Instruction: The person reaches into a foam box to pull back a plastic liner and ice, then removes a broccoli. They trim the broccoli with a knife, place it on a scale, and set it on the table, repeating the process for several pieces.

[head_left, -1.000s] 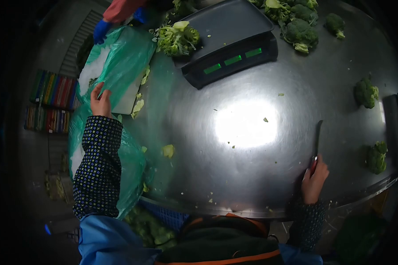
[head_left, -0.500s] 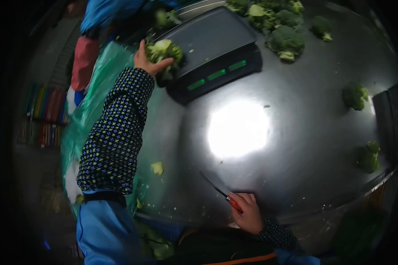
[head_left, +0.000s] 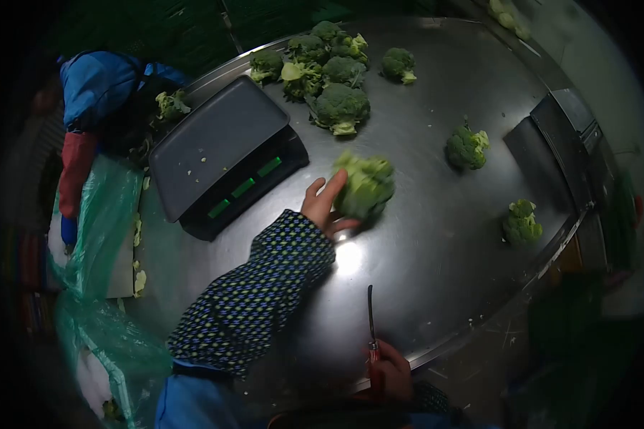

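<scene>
My left hand, in a dark patterned sleeve, is closed round one side of a broccoli head, slightly blurred, over the middle of the metal table. Near the front edge, my right hand grips a knife by its red handle, its thin dark blade pointing away from me. To the left of the held broccoli stands a black scale with green displays and a few small scraps on its plate.
Several broccoli heads are piled behind the scale. Single heads lie at the right and right front. Green plastic bags line the left side. A co-worker in blue is at the far left, beside a dark stand across the table.
My left hand has carried the broccoli rightwards from beside the scale to the middle of the table. The view has shifted, and the knife now points more directly away from me.
</scene>
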Action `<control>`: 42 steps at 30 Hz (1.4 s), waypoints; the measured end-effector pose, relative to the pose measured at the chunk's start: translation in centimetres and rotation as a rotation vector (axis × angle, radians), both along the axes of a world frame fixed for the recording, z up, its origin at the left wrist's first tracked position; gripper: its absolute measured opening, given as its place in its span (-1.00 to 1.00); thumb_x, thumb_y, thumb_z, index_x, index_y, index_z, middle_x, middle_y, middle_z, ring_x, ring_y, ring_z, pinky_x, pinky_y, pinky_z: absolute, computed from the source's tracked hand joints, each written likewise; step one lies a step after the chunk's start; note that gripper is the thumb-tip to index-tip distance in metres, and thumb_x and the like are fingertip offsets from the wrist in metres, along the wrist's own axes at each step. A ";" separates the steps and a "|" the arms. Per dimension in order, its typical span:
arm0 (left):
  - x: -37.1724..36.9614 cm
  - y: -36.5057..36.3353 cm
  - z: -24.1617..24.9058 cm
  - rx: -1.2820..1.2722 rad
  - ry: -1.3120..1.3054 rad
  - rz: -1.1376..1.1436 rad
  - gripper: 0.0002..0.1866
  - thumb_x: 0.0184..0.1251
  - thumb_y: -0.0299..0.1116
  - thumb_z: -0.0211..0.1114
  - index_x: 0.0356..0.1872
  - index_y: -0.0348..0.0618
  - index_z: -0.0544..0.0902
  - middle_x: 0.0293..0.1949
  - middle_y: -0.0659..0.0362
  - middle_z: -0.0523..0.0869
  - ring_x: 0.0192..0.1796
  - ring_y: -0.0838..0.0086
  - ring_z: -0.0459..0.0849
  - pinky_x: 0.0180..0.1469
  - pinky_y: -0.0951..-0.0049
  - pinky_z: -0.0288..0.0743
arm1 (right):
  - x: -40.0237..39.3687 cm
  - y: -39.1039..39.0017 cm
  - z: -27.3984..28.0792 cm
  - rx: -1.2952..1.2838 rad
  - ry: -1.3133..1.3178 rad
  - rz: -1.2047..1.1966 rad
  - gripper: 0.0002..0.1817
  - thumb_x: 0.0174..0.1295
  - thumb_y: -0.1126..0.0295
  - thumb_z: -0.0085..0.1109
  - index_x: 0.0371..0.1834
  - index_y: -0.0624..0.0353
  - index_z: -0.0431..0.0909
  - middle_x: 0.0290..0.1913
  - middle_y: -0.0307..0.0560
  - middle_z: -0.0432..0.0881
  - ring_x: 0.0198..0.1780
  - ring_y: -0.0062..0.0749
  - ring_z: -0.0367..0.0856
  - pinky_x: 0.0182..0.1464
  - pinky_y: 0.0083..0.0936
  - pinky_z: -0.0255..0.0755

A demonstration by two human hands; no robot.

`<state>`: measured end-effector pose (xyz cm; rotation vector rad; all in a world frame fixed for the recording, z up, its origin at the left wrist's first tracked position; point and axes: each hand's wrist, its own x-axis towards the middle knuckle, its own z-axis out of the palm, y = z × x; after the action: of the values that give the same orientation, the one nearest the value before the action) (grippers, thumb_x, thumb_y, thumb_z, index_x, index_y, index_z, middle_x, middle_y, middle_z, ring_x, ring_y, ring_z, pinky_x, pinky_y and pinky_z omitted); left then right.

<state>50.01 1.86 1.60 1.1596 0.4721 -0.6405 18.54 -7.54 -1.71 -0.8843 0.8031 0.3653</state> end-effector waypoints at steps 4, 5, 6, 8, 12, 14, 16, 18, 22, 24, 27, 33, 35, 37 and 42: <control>-1.2 0.2 2.7 -0.140 -0.293 0.208 -0.20 0.27 -0.22 0.21 0.39 -0.18 -0.07 0.32 -0.12 0.12 0.16 0.04 0.45 0.18 0.20 0.45 | -1.6 0.5 1.0 0.017 0.050 0.058 -0.57 0.22 0.51 0.01 0.20 0.20 0.35 -0.17 -0.09 0.58 -0.32 -0.55 0.53 -0.31 -0.63 0.47; -2.2 1.8 4.1 -0.018 -0.342 0.112 -0.30 0.30 -0.27 0.16 0.37 -0.18 0.01 0.26 -0.06 0.26 0.15 0.14 0.48 0.16 0.20 0.46 | -2.0 0.8 0.6 -0.025 0.070 0.125 -0.55 0.24 0.46 0.02 0.23 0.19 0.33 -0.11 -0.08 0.59 -0.30 -0.58 0.54 -0.31 -0.63 0.48; -2.9 4.3 4.4 0.051 -0.365 0.044 -0.39 0.31 -0.31 0.16 0.32 -0.18 0.14 0.14 0.03 0.43 0.12 0.27 0.51 0.08 0.27 0.48 | -2.2 1.0 -0.2 -0.155 -0.049 0.261 -0.53 0.22 0.45 0.03 0.24 0.20 0.31 -0.11 -0.06 0.57 -0.27 -0.53 0.54 -0.29 -0.58 0.47; -5.9 9.3 6.2 0.235 -0.415 -0.018 -0.54 0.33 -0.29 0.15 0.22 -0.13 0.33 0.00 0.15 0.56 -0.05 0.42 0.58 -0.08 0.41 0.48 | -1.6 1.5 -1.4 -0.299 -0.164 0.397 -0.51 0.21 0.43 0.03 0.25 0.21 0.29 -0.11 -0.04 0.56 -0.25 -0.47 0.54 -0.26 -0.53 0.46; -14.2 21.8 8.5 0.489 -0.561 0.044 -0.76 0.31 -0.40 0.17 -0.03 -0.19 0.50 -0.17 0.17 0.60 -0.21 0.50 0.61 -0.20 0.50 0.52 | 0.8 3.9 -1.8 -0.818 -0.629 0.628 -0.45 0.12 0.41 0.10 0.23 0.22 0.27 -0.16 0.03 0.45 -0.19 -0.26 0.47 -0.15 -0.37 0.39; -18.5 28.2 10.8 0.658 -0.684 0.137 -0.80 0.32 -0.44 0.15 -0.07 -0.25 0.51 -0.20 0.14 0.60 -0.27 0.51 0.60 -0.21 0.52 0.53 | 1.8 5.9 -1.9 -0.771 -0.713 0.692 -0.44 0.07 0.41 0.15 0.19 0.22 0.30 -0.22 0.02 0.43 -0.23 -0.25 0.45 -0.18 -0.35 0.38; -22.7 34.8 14.3 0.894 -0.782 0.389 -0.79 0.34 -0.51 0.09 -0.03 -0.30 0.49 -0.20 0.10 0.61 -0.25 0.45 0.63 -0.24 0.49 0.53 | 1.9 6.9 -1.9 -0.581 -0.638 0.804 -0.50 0.07 0.39 0.21 0.12 0.21 0.37 -0.39 -0.07 0.44 -0.39 -0.38 0.43 -0.32 -0.44 0.38; -28.1 41.8 19.5 1.069 -0.847 0.731 -0.75 0.34 -0.48 0.12 0.01 -0.27 0.47 -0.13 0.12 0.60 -0.21 0.48 0.61 -0.22 0.49 0.50 | 1.3 8.7 2.0 -0.541 -0.465 1.053 -0.65 0.08 0.36 0.27 -0.06 0.21 0.51 -0.66 -0.25 0.41 -0.56 -0.63 0.37 -0.50 -0.59 0.32; -42.7 58.7 23.3 1.740 -0.611 0.764 -0.72 0.27 -0.46 0.15 0.01 -0.22 0.51 -0.14 0.14 0.63 -0.16 0.48 0.63 -0.10 0.48 0.50 | -3.7 10.3 2.5 -0.492 -0.902 1.547 -0.76 0.23 0.23 0.16 -0.38 0.20 0.50 -0.64 -0.21 0.47 -0.60 -0.59 0.35 -0.54 -0.55 0.26; -48.6 63.0 19.2 1.892 -0.183 0.530 -0.64 0.24 -0.37 0.20 0.06 -0.22 0.51 -0.13 0.11 0.65 -0.11 0.39 0.63 -0.02 0.44 0.48 | -2.6 10.1 -1.9 -0.391 -1.056 1.603 -0.81 0.22 0.24 0.17 -0.35 0.13 0.52 -0.67 -0.26 0.47 -0.59 -0.59 0.36 -0.53 -0.58 0.26; -50.9 62.4 19.8 1.657 0.327 0.179 -0.42 0.13 -0.20 0.29 0.17 -0.25 0.43 0.01 -0.04 0.60 0.06 0.21 0.57 0.14 0.31 0.40 | -0.3 13.9 7.1 -0.229 -0.468 1.448 -0.81 0.24 0.25 0.15 -0.42 0.11 0.49 -0.73 -0.26 0.43 -0.70 -0.58 0.33 -0.65 -0.60 0.22; -48.8 64.6 9.2 1.721 0.296 0.439 0.24 -0.31 0.07 0.51 0.38 -0.24 -0.06 0.28 -0.28 0.14 0.27 -0.03 0.28 0.27 0.20 0.26 | 2.4 19.4 5.1 -0.450 -0.202 1.121 -0.73 0.27 0.25 0.11 -0.55 0.04 0.34 -0.79 -0.31 0.33 -0.90 -0.67 0.15 -0.89 -0.67 -0.02; -47.5 64.7 8.0 1.737 0.304 0.572 0.22 -0.33 0.01 0.53 0.39 -0.19 -0.04 0.24 -0.25 0.18 0.24 -0.01 0.32 0.26 0.22 0.28 | 1.8 22.2 7.1 -0.396 -0.216 1.197 -0.76 0.28 0.27 0.11 -0.51 0.07 0.38 -0.74 -0.33 0.38 -0.80 -0.69 0.24 -0.78 -0.69 0.09; -47.7 64.3 8.7 1.754 0.317 0.705 0.21 -0.35 -0.06 0.55 0.39 -0.13 -0.02 0.20 -0.22 0.22 0.20 0.01 0.36 0.24 0.24 0.30 | 1.2 23.0 6.5 -0.469 -0.343 1.237 -0.82 0.27 0.32 0.12 -0.46 0.09 0.42 -0.67 -0.34 0.42 -0.72 -0.72 0.27 -0.69 -0.71 0.14; -48.9 62.7 13.8 1.741 0.207 0.607 -0.04 -0.36 -0.26 0.50 0.23 -0.16 0.23 0.05 -0.16 0.33 0.11 0.05 0.40 0.21 0.30 0.33 | 0.0 22.9 5.0 -0.348 -0.396 1.239 -0.95 0.23 0.46 0.15 -0.34 0.13 0.47 -0.52 -0.39 0.44 -0.54 -0.76 0.29 -0.51 -0.75 0.19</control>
<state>1.06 64.59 15.37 2.3719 1.6381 0.4061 18.53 15.34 3.33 -1.6688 -0.1543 1.1002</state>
